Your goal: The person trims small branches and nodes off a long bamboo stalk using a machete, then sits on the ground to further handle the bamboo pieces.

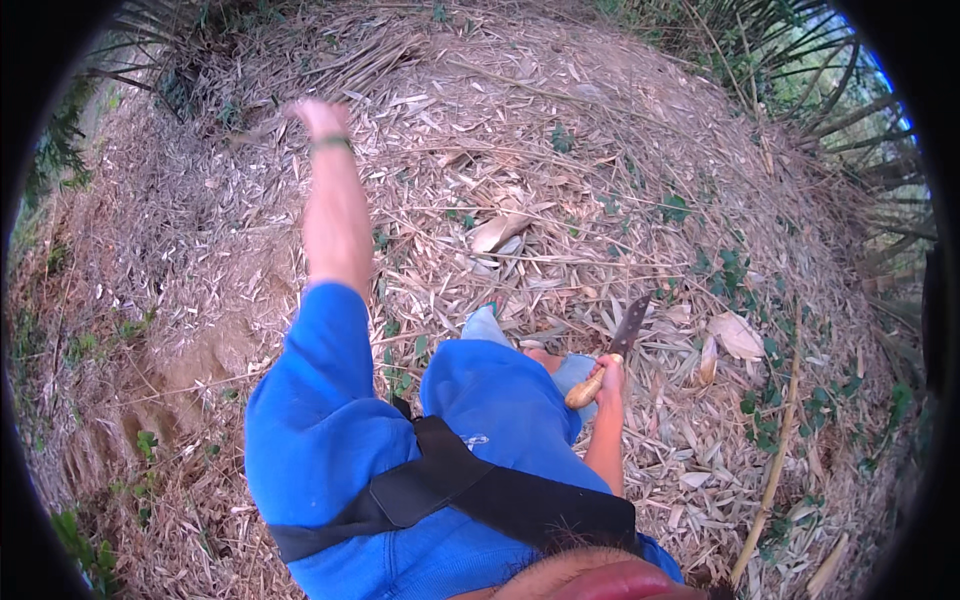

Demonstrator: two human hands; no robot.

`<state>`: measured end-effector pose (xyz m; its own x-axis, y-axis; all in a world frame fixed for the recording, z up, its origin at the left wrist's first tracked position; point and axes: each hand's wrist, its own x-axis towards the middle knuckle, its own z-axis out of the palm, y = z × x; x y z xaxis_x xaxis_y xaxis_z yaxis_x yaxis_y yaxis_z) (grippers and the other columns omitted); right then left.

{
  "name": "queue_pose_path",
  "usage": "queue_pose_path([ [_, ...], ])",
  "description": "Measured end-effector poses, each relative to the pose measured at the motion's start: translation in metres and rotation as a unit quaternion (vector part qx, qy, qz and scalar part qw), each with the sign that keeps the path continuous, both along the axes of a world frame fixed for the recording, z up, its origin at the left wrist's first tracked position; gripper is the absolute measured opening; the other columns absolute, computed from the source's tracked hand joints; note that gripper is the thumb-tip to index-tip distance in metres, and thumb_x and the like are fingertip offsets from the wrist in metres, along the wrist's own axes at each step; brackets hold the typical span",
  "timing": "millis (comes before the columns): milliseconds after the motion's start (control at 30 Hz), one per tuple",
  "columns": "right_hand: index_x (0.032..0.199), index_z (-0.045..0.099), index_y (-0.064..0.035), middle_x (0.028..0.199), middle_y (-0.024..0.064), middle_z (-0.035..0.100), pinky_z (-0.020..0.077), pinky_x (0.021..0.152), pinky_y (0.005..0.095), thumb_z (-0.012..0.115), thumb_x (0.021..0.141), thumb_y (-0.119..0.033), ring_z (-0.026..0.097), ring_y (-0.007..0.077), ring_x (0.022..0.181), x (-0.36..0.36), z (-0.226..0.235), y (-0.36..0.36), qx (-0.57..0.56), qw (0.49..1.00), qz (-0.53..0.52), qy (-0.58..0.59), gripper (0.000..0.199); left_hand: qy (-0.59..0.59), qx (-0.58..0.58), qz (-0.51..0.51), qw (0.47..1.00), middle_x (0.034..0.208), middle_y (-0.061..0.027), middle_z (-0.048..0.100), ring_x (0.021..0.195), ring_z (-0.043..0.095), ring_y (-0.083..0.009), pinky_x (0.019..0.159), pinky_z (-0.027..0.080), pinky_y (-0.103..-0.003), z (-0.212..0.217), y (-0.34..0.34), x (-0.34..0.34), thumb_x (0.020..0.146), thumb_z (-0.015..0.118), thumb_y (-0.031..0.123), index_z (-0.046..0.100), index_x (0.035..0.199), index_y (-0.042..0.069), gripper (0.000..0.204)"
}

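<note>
A: Right hand [611,374]?
B: Gripping the bulbous tan wooden handle [583,392] of a dark metal-bladed knife [630,326], tip pointing forward, near the light-blue trouser leg [574,370].
A: Left hand [323,118]?
B: Hovering ahead above dry straw-coloured leaf litter [430,150], blurred, seemingly holding nothing.
A: Technique?
B: Angling the edge legs-away is probably safest.

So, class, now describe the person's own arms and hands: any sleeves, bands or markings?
The left hand is ungloved, with a narrow dark greenish band at the wrist. A loose blue sleeve ends near the elbow, leaving the left forearm bare. The right hand is ungloved too, the visible right forearm bare with no band; the right sleeve is hidden.
</note>
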<state>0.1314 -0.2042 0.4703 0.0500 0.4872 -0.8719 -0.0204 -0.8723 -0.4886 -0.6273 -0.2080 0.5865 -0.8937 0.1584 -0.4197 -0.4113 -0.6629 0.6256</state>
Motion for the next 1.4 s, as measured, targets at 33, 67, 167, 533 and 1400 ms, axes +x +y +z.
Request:
queue_pose_path([
  [33,0.077,0.054,-0.0082,0.06,0.0033,0.051,0.0455,0.046,0.0348,0.062,0.073,-0.011,0.051,0.0179,0.048,0.004,0.0,-0.005,-0.001,1.0,0.002,-0.008,0.009,-0.006,-0.027,-0.002,1.0,0.157,-0.0192,0.024,0.145,0.026,-0.0337,0.118,0.022,-0.051,0.052,0.026,-0.018,0.096,0.026,0.065,0.015,0.155,0.009,0.082],
  [67,0.077,0.054,-0.0082,0.06,0.0033,0.051,0.0454,0.046,0.0346,0.062,0.073,-0.011,0.051,0.0177,0.048,0.008,0.004,-0.009,-0.002,1.0,0.004,-0.014,0.009,-0.013,-0.056,-0.004,0.998,0.157,-0.0188,0.024,0.145,0.025,-0.0339,0.118,0.021,-0.052,0.099,0.043,-0.024,0.094,0.028,0.068,0.015,0.155,0.009,0.086],
  [167,0.074,0.055,-0.0074,0.058,0.0042,0.051,0.045,0.045,0.0338,0.063,0.073,-0.011,0.052,0.0174,0.047,0.017,-0.001,-0.022,0.017,1.0,0.014,-0.02,0.008,0.067,-0.172,-0.012,0.983,0.158,-0.0174,0.025,0.146,0.024,-0.0345,0.117,0.018,-0.056,0.178,0.067,-0.059,0.088,0.034,0.076,0.016,0.155,0.011,0.095],
  [533,0.074,0.059,-0.0011,0.058,0.0055,0.057,0.0438,0.043,0.0307,0.066,0.073,-0.008,0.055,0.0148,0.046,0.012,0.004,-0.008,0.129,0.969,0.031,-0.208,0.009,0.038,-0.245,-0.631,0.735,0.104,-0.0212,0.068,0.098,0.065,-0.0298,0.082,0.05,-0.038,-0.167,0.09,0.287,0.096,0.05,0.05,0.046,0.13,0.001,0.06],
  [1400,0.093,0.053,0.0,0.066,0.005,0.052,0.044,0.05,0.0279,0.063,0.078,0.003,0.053,0.0144,0.052,0.172,-0.03,0.027,0.121,0.939,-0.32,-0.014,0.017,-0.255,-0.312,-0.683,0.609,0.082,-0.0102,0.068,0.076,0.067,-0.0253,0.065,0.053,-0.039,-0.451,0.056,0.875,0.087,0.069,0.034,0.062,0.117,0.005,0.043],
])
